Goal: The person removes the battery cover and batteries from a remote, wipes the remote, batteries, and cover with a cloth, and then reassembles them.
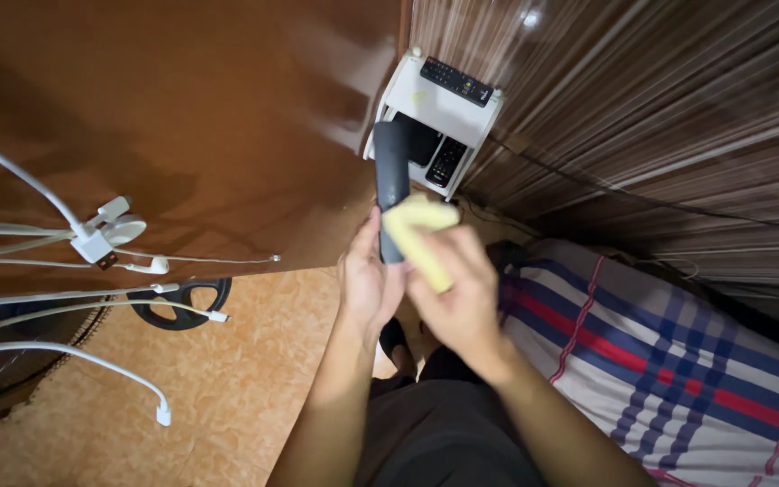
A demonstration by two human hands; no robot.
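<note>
We grip a black remote control (390, 180) upright in our left hand (367, 284); our right hand (462, 293) presses a yellow cloth (418, 236) against it, above the white shelf's (444, 113) front edge.

Left hand (367, 284) grips a long dark remote (390, 185) upright, while the right hand (462, 298) presses a yellow cloth (421, 230) against its lower part. Behind them, a small white shelf (444, 113) carries more remotes. White cables (92, 307) dangle at left; a striped mattress (678, 370) lies at right.
</note>
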